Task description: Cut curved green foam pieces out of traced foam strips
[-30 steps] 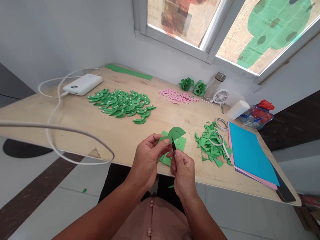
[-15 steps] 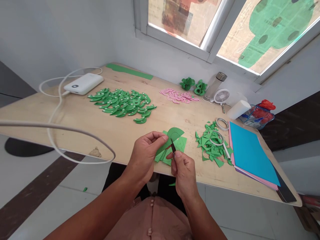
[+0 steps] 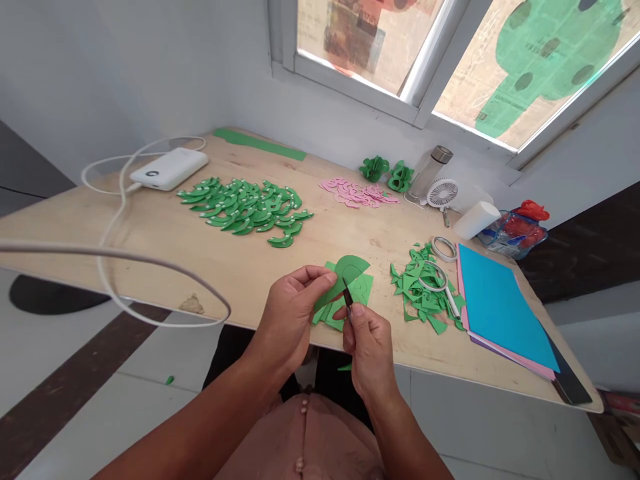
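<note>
My left hand [image 3: 295, 303] pinches a green paper piece [image 3: 351, 267] with a rounded outer edge and a curved line drawn on it. In my right hand [image 3: 367, 340] is a small pair of scissors [image 3: 347, 293], its dark blades pointing up at the paper's inner edge. The scissors' handles are mostly hidden by my fingers. Under both hands, near the table's front edge, lie more green paper pieces [image 3: 362, 288], some with drawn outlines. A heap of green paper scraps [image 3: 420, 283] lies to the right, with a white-rimmed magnifying glass [image 3: 434, 277] on top.
Curved green cutouts [image 3: 250, 203] with white dots spread across the left, beside a white power bank [image 3: 170, 168] and its cable. Pink cutouts [image 3: 357, 192], a bottle [image 3: 431, 170] and a small fan [image 3: 444, 193] stand farther back. Coloured sheets [image 3: 505, 307] lie at the right.
Almost nothing differs. The scissors and the green paper piece have shifted very slightly, and the whole view has moved a touch.
</note>
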`<state>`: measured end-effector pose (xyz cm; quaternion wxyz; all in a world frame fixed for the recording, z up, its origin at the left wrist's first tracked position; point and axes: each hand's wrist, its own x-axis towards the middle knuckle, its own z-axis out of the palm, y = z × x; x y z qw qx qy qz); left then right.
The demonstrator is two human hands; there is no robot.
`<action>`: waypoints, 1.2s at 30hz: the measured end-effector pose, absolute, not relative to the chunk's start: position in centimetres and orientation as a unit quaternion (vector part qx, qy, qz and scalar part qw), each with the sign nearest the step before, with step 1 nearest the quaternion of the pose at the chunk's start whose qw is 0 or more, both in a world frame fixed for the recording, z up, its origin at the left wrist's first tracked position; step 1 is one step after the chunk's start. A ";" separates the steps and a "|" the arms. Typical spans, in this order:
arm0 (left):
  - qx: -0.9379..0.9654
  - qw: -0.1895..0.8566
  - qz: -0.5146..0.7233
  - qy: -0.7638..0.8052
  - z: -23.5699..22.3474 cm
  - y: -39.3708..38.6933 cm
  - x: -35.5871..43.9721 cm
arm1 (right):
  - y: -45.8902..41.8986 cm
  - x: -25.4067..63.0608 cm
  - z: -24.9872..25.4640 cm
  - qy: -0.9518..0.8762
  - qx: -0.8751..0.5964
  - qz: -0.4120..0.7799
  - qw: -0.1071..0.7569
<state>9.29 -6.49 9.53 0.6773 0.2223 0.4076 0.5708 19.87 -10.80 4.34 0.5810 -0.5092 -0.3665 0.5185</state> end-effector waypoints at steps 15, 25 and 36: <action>0.349 0.644 0.524 0.434 9.8 -5.6 8.1 | -10.8 20.3 4.0 -0.405 -0.536 0.491 0.555; 0.271 0.707 0.521 0.393 9.2 -6.0 8.4 | -10.9 20.0 4.2 -0.402 -0.524 0.499 0.561; 0.274 0.699 0.528 0.396 9.2 -6.5 8.8 | -11.0 20.3 4.2 -0.404 -0.517 0.507 0.559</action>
